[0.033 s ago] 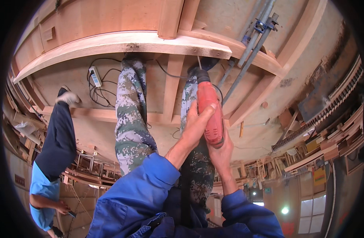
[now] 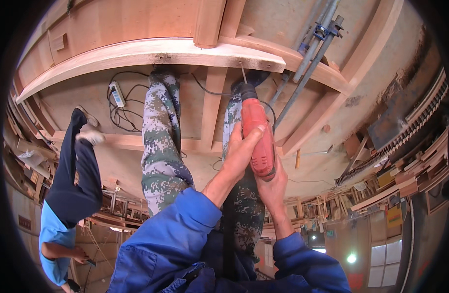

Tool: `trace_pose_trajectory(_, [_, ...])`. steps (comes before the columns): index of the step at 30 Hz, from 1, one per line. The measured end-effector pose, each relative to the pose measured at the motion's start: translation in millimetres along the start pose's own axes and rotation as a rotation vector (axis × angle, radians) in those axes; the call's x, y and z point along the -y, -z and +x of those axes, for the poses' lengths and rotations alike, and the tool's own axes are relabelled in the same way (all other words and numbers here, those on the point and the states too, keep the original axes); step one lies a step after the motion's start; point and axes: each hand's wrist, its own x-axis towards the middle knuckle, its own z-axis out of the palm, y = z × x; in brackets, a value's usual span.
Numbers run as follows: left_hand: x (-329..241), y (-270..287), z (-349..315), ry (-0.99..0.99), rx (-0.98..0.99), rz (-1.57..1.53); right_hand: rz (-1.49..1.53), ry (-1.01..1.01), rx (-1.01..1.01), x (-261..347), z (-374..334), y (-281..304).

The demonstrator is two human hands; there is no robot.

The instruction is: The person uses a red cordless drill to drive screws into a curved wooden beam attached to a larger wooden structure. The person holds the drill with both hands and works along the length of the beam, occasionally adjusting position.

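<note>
A worker's left hand (image 2: 239, 155) and right hand (image 2: 275, 186) grip a red power drill (image 2: 257, 129), its bit (image 2: 244, 74) at the side of a pale wooden beam (image 2: 112, 54). Metal pipes (image 2: 308, 66) cross the wooden frame (image 2: 316, 122) at right; a power strip (image 2: 117, 94) lies left, amid black cord (image 2: 122, 115). Any print on the yellow wall panel (image 2: 394, 218) is unreadable.

Floor (image 2: 310, 173): tan-grey, with darker stains at right. Directly on it, left side: 1 white power strip (image 2: 117, 94), black cable (image 2: 118, 119) in loose loops just beside it. Right side: 1 small round brown piece (image 2: 326, 128); below it in view, 1 short orange-brown stick (image 2: 297, 159) and 1 thin metal rod (image 2: 319, 153), near each other. Timber frame (image 2: 212, 107) above floor; contact points not discernible.
</note>
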Motion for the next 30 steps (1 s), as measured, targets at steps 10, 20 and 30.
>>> trace_pose_trajectory(10, [-3.0, 0.8, 11.3, -0.034, -0.013, 0.016, -0.012, 0.013, 0.008, -0.4, 8.3, -0.5])
trace_pose_trajectory(20, [-24.1, -6.0, 14.7, 0.035, 0.057, -0.182, -0.114, 0.021, 0.027, 27.9, 34.6, 15.8])
trace_pose_trajectory(30, [-50.5, -0.2, 66.4, 0.143, 0.179, -0.576, -0.486, -0.039, 0.170, 60.9, 100.6, 15.5])
